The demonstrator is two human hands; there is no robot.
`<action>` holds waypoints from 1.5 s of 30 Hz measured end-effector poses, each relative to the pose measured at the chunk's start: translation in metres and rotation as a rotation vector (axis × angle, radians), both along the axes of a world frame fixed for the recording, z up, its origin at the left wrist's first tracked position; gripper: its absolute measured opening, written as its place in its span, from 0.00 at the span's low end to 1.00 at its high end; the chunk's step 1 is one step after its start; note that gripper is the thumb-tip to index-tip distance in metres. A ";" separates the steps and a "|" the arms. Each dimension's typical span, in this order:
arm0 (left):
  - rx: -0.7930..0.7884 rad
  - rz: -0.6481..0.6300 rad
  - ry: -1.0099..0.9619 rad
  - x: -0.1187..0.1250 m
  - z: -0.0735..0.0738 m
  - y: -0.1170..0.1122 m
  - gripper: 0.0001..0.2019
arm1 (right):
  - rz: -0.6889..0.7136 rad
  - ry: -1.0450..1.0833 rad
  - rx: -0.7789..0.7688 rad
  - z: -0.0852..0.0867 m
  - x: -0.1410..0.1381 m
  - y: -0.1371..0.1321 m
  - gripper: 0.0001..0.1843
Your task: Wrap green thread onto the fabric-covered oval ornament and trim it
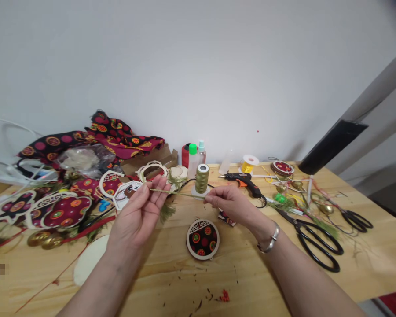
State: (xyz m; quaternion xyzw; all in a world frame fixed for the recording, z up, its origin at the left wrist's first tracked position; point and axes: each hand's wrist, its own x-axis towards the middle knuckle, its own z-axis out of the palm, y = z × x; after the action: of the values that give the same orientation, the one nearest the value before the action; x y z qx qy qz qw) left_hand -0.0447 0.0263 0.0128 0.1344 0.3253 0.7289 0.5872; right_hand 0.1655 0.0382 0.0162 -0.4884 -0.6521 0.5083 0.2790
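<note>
A thin olive-green cord (176, 192) runs taut between my two hands, above the table. My left hand (140, 211) is turned palm up and grips one end of the cord with the thumb, its other fingers extended. My right hand (232, 204), a silver bangle at its wrist, pinches the other end between thumb and fingertips. Just behind the cord stands a spool of olive thread (202, 179). Below it on the table lies a round pendant (203, 240) with a pale frame and dark flowered fabric. Olive fringe (166, 212) shows beneath my left fingers; whether it joins the cord I cannot tell.
Large black-handled scissors (312, 237) and a smaller pair (356, 220) lie right. A glue gun (242, 179), bottles (193, 163) and a yellow thread spool (247, 165) stand behind. Patterned fabric (119, 136) and framed ornaments (66, 209) crowd the left. Scraps (224, 296) lie in front.
</note>
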 end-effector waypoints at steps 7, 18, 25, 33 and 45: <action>-0.025 0.040 -0.011 -0.002 0.001 0.002 0.17 | 0.028 0.015 0.051 -0.006 0.001 0.004 0.13; -0.028 0.061 -0.032 -0.005 0.001 0.003 0.17 | 0.016 0.012 0.043 0.000 -0.001 0.002 0.10; 0.123 -0.208 0.087 0.004 -0.003 -0.011 0.09 | 0.070 -0.079 0.212 -0.012 -0.002 0.002 0.11; 0.033 -0.456 0.366 0.024 -0.012 -0.026 0.06 | 0.178 -0.298 0.595 -0.008 -0.010 -0.010 0.11; -0.054 -0.542 0.663 0.032 -0.016 -0.030 0.13 | 0.274 -0.529 0.782 0.002 -0.016 -0.022 0.14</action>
State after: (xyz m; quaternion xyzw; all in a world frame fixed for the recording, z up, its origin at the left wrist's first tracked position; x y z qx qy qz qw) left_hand -0.0127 -0.0040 -0.0032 0.4266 0.4681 0.4570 0.6245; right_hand 0.1498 0.0165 0.0178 -0.3689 -0.9010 0.1157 0.1967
